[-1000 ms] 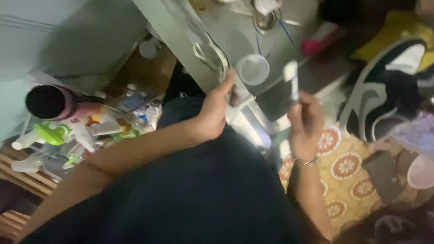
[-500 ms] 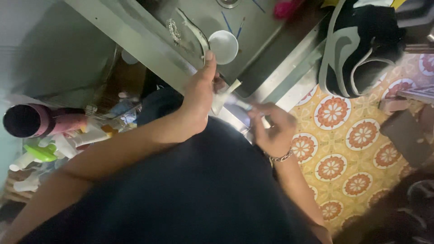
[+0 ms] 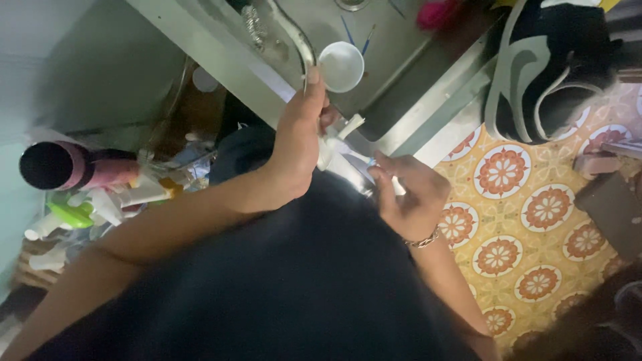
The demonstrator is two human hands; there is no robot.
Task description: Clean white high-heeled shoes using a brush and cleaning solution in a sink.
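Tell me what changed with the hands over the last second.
The right hand came down from holding a white stick upright and met the left hand at a small white object by the sink. The white cup stayed in the sink.

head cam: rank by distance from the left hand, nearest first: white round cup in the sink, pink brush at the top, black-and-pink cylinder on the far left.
From the left hand:
1. White round cup, just above it in the sink.
2. Pink brush, top, up-right.
3. Black-and-pink cylinder, far left.
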